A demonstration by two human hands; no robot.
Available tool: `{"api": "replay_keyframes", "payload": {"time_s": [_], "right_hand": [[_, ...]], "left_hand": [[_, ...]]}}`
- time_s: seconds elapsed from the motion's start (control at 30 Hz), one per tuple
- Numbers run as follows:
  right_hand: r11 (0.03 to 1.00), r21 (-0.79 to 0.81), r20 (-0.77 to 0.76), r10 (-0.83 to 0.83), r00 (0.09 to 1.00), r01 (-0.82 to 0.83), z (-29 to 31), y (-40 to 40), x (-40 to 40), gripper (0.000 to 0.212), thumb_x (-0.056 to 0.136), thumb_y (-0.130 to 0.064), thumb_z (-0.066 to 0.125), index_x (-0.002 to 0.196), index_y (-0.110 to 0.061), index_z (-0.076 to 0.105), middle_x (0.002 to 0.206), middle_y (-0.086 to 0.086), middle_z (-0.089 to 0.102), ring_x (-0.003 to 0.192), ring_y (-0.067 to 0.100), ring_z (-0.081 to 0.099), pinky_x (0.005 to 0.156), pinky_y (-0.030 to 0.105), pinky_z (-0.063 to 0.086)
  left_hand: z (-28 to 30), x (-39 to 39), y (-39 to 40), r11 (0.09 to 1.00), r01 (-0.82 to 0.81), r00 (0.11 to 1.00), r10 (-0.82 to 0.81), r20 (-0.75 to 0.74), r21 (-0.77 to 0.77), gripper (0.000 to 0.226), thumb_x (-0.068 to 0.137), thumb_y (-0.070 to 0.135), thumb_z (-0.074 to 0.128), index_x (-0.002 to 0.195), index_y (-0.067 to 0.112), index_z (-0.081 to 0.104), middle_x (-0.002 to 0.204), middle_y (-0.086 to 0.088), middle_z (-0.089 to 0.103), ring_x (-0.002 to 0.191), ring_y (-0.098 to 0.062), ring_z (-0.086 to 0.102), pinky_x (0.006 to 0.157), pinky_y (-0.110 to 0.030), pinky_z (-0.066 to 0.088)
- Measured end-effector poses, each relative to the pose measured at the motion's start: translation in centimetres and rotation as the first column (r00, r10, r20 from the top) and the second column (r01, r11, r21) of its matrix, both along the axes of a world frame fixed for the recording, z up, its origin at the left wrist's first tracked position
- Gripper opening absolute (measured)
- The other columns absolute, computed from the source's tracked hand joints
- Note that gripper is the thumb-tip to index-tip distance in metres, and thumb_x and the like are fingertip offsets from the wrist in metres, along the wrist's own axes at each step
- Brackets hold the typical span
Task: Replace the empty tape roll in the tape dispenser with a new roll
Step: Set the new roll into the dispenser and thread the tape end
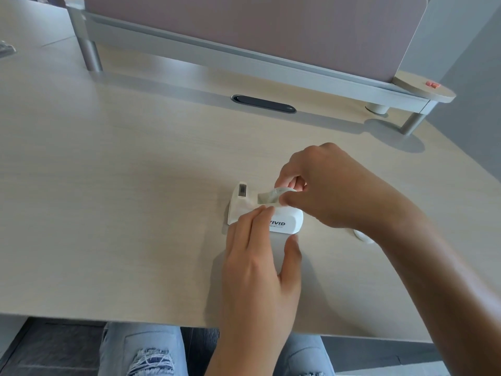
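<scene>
A white tape dispenser (287, 222) with the word VIVID on its side stands on the pale wooden desk (122, 185), its cutter end (242, 190) pointing left. My left hand (260, 256) holds the dispenser's near side, fingers over the top and thumb at its right end. My right hand (325, 188) pinches a clear tape roll (273, 195) just above the dispenser's slot, with a loose strip of tape sticking out to the left. A white round piece (363, 236), partly hidden under my right forearm, lies on the desk to the right.
A grey rail with a pinkish divider panel (257, 31) runs along the desk's back edge. A dark cable slot (263, 103) sits in the desk behind the dispenser. A small round shelf (425, 89) is at the back right. My knees in jeans show below the front edge.
</scene>
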State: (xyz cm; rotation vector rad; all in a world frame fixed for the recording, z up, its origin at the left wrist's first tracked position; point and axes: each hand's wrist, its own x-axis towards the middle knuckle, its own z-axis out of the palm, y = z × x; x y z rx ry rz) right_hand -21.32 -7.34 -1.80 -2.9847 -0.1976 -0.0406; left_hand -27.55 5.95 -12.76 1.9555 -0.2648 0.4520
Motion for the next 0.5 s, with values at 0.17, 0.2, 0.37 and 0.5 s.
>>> {"api": "replay_keyframes", "payload": {"time_s": [0.17,0.2,0.37,0.5], "right_hand": [[0.998,0.054,0.053,0.011,0.999,-0.014,-0.6,-0.4,-0.2,0.011,0.088,-0.027,0.075,0.095,-0.029,0.083,0.088,-0.013,0.076,0.076,-0.002,0.062,0.071,0.016,0.048],[0.998,0.066,0.065,0.016,0.998,-0.020,-0.7,-0.5,-0.3,0.011,0.087,-0.027,0.077,0.096,-0.028,0.083,0.089,-0.012,0.077,0.077,0.002,0.064,0.074,0.020,0.051],[0.984,0.175,0.084,0.031,0.996,-0.046,-1.0,-1.3,-0.9,0.015,0.087,-0.027,0.082,0.102,-0.027,0.084,0.094,-0.007,0.075,0.079,0.005,0.067,0.081,0.028,0.057],[0.987,0.146,0.063,0.051,0.997,-0.060,-1.0,-1.4,-0.8,0.016,0.088,-0.032,0.080,0.104,-0.030,0.084,0.095,-0.008,0.075,0.077,-0.003,0.062,0.073,0.015,0.050]], "left_hand": [[0.3,-0.1,-0.1,1.000,-0.013,1.000,0.014,-0.025,0.017,0.042,0.089,0.034,0.055,0.126,0.018,0.065,0.123,0.004,0.067,0.112,-0.019,0.066,0.088,-0.019,0.043],[0.3,-0.1,0.0,1.000,-0.013,0.999,0.013,-0.029,0.022,0.042,0.088,0.033,0.054,0.126,0.018,0.065,0.122,0.004,0.068,0.112,-0.019,0.066,0.088,-0.018,0.042],[0.6,-0.3,0.2,0.996,-0.018,0.999,0.020,-0.027,0.089,0.040,0.088,0.035,0.052,0.124,0.021,0.063,0.123,0.007,0.066,0.111,-0.019,0.065,0.081,-0.023,0.048],[0.6,-0.6,0.2,0.992,-0.024,1.000,0.026,-0.012,0.123,0.040,0.089,0.034,0.054,0.126,0.021,0.062,0.126,0.006,0.064,0.111,-0.021,0.066,0.076,-0.027,0.051]]}}
